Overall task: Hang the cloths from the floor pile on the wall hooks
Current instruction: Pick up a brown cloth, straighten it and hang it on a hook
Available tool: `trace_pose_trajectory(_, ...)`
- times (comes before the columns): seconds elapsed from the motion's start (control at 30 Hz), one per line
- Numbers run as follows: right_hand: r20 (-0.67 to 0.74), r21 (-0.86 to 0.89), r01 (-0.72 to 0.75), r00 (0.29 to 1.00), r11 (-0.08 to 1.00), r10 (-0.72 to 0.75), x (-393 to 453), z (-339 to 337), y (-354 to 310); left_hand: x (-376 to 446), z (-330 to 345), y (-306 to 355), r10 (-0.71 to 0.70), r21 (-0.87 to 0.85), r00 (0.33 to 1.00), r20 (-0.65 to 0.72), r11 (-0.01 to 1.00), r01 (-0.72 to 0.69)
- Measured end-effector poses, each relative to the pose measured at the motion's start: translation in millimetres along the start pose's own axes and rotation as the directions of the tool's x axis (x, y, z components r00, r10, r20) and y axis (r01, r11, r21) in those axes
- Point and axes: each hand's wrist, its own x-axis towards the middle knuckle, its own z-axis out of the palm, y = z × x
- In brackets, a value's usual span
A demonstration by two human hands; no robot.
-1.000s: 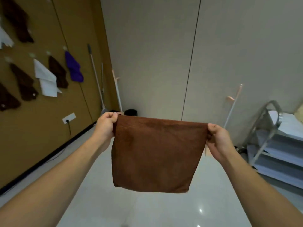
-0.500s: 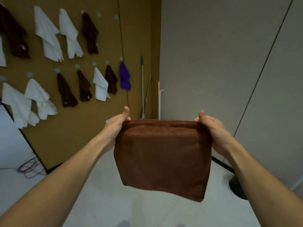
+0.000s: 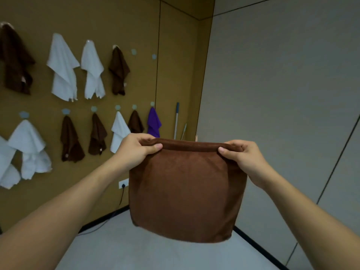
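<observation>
Head view: you're pinching the soft, light brown cloth [image 3: 187, 190] by its top corners, left hand [image 3: 136, 151] and right hand [image 3: 243, 156]; probably folded double, so regrip one corner for a free hook [image 3: 134, 52].

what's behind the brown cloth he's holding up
Above the brown cloth, a mop handle leans in the corner; its lower part, the wall base and some floor are covered.

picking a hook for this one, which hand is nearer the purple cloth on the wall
Left. The left hand sits just below the purple cloth; the right hand holds the brown cloth's far corner.

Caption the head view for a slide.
Both hands, left and right, hold a brown cloth before hooks with hung cloths.
</observation>
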Motion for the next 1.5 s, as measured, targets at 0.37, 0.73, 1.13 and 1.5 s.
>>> trace_pose_trajectory(0.37,-0.013,-0.102,0.171,0.985,0.980,-0.173,186.1,80.6,22.0,149.2,-48.3,-57.0,0.323,0.575,0.944,-0.061,0.785,-0.231)
trace_pose_trajectory(0.73,0.053,-0.198,0.481,0.875,0.854,-0.481,396.2,130.1,58.9,303.3,-57.4,-81.5,0.518,0.532,0.847,-0.116,0.753,-0.388)
trace_pose_trajectory(1.13,0.307,-0.253,0.818,0.574,0.517,-0.759,579.9,149.1,67.3,476.1,-63.4,-106.9,0.640,0.764,0.768,0.013,0.489,-0.420)
trace_pose_trajectory(1.5,0.578,-0.576,0.807,0.516,0.132,-0.632,719.4,225.3,66.5,619.9,-124.1,-173.2,0.529,0.931,0.807,0.264,0.080,-0.357)
